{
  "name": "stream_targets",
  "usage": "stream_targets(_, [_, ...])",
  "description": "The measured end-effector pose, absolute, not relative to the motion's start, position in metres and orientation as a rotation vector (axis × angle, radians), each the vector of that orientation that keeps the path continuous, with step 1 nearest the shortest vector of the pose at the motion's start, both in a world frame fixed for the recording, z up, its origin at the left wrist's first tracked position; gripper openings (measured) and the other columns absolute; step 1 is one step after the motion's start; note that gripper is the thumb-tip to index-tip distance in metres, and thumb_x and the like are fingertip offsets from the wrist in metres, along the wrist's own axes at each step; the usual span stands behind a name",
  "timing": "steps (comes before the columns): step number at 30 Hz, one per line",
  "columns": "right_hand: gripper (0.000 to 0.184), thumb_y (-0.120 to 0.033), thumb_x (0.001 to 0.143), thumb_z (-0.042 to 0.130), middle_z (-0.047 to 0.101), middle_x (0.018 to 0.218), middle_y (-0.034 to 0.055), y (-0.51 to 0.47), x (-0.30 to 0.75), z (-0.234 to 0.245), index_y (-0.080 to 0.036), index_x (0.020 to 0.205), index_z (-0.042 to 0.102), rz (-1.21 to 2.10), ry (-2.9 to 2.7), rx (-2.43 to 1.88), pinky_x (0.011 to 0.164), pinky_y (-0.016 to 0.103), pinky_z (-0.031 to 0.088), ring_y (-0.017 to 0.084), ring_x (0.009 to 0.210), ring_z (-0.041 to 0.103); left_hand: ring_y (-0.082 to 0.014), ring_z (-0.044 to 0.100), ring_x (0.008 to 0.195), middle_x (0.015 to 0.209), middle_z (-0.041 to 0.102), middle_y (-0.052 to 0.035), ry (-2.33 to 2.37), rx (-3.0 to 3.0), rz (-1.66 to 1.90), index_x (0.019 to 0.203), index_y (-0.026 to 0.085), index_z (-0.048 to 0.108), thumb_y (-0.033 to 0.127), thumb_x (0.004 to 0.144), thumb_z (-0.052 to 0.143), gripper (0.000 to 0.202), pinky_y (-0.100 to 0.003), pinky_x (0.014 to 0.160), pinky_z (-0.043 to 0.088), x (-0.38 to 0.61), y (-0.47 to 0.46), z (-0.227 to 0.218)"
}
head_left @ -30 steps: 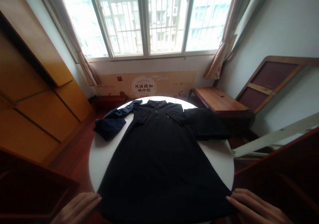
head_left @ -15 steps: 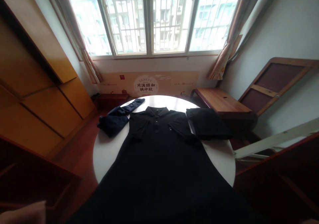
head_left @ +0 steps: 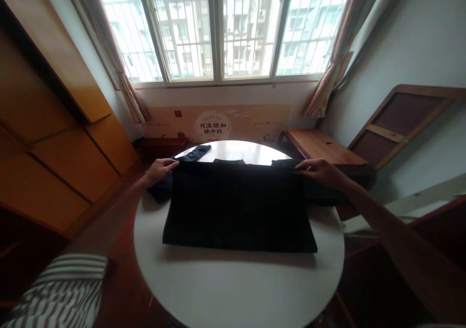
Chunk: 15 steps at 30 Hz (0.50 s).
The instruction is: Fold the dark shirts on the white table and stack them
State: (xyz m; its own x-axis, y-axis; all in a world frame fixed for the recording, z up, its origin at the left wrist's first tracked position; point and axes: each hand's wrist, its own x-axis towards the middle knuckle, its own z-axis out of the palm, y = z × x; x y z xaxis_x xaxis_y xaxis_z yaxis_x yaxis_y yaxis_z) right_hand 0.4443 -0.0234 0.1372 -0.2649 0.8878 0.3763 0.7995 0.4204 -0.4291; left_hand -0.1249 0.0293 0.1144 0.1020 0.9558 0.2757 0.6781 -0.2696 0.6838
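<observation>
A black polo shirt (head_left: 238, 209) is doubled over on the round white table (head_left: 233, 289), its lower part lifted and lying up toward the collar. My left hand (head_left: 160, 168) pinches the left end of its raised edge, and my right hand (head_left: 318, 170) pinches the right end. Between them the edge is stretched straight. Only a sliver of the collar shows behind it; the sleeves and buttons are hidden. Dark blue clothing (head_left: 160, 190) lies beside my left hand, partly covered. Under my right hand and forearm is a folded black garment (head_left: 322, 196).
A wooden bench (head_left: 324, 146) stands beyond the table at the right, near a leaning framed panel (head_left: 396, 124). Yellow-brown cabinets (head_left: 73, 167) line the left side. A printed banner (head_left: 214, 124) runs under the barred window (head_left: 218, 31).
Both hands have come into view, gripping the shirt. Its lower part, earlier spread toward me over the near edge, is now folded up over the upper part, baring the near tabletop.
</observation>
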Motion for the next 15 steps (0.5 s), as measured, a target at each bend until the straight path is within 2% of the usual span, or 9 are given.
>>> stream_targets(3, [0.014, -0.027, 0.073, 0.069, 0.075, 0.081, 0.0086, 0.024, 0.433, 0.112, -0.015, 0.077, 0.076, 0.262, -2.225, -1.491, 0.068, 0.03, 0.054, 0.021, 0.075, 0.068, -0.0245, 0.069, 0.086, 0.085, 0.076, -0.0074, 1.721, 2.066, 0.898, 0.082, 0.017, 0.077, 0.053, 0.071, 0.067, 0.038, -0.029, 0.078, 0.051, -0.113, 0.079, 0.086])
stream_targets(6, [0.011, -0.018, 0.072, 0.067, 0.076, 0.083, 0.0077, 0.061, 0.423, 0.1, -0.016, 0.077, 0.076, 0.239, -2.271, -1.528, 0.076, 0.03, 0.053, 0.022, 0.08, 0.069, -0.0251, 0.07, 0.088, 0.085, 0.076, -0.0075, 1.857, 2.062, 0.852, 0.08, 0.019, 0.077, 0.044, 0.072, 0.07, 0.027, -0.029, 0.082, 0.051, -0.105, 0.111, 0.074])
stream_targets(11, [0.014, -0.014, 0.073, 0.064, 0.075, 0.079, 0.0072, 0.104, 0.42, 0.091, -0.017, 0.077, 0.077, 0.224, -2.26, -1.619, 0.074, 0.028, 0.052, 0.021, 0.076, 0.068, -0.024, 0.068, 0.094, 0.096, 0.076, -0.0089, 1.958, 2.0, 0.86, 0.091, 0.016, 0.076, 0.034, 0.079, 0.065, 0.025, -0.029, 0.087, 0.049, -0.101, 0.145, 0.065])
stream_targets(15, [0.015, -0.015, 0.073, 0.064, 0.075, 0.078, 0.0073, 0.125, 0.424, 0.086, -0.015, 0.079, 0.078, 0.23, -2.243, -1.715, 0.07, 0.026, 0.052, 0.02, 0.071, 0.068, -0.0228, 0.068, 0.092, 0.097, 0.075, -0.0106, 2.002, 1.941, 0.85, 0.095, 0.013, 0.075, 0.031, 0.082, 0.062, 0.026, -0.027, 0.084, 0.05, -0.105, 0.166, 0.051])
